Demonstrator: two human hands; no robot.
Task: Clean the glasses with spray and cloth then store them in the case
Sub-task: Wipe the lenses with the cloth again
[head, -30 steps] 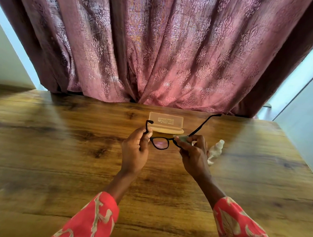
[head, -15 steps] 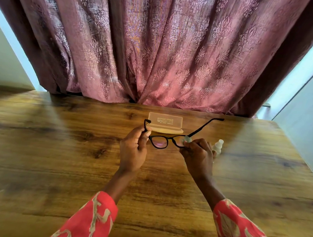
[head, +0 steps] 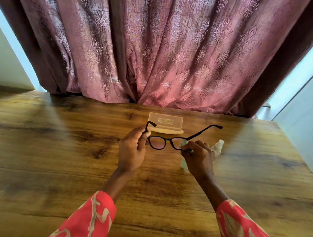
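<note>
Black-framed glasses [head: 166, 141] are held above the wooden table, temples unfolded and pointing away from me. My left hand [head: 132, 151] pinches the frame at its left hinge. My right hand [head: 197, 157] pinches a pale cloth [head: 184, 145] over the right lens; a tail of the cloth hangs below the hand. A translucent beige case [head: 165, 123] stands open just behind the glasses. A small clear spray bottle [head: 217, 147] lies on the table to the right, partly hidden behind my right hand.
The wooden table [head: 55, 157] stretches wide on both sides. A pink patterned curtain [head: 157, 53] hangs along its far edge. A pale wall [head: 308, 134] borders the table's right side.
The glasses and both hands have risen slightly and shifted a little right. My right hand has kept rubbing the cloth on the right lens, and a tail of cloth now hangs below it.
</note>
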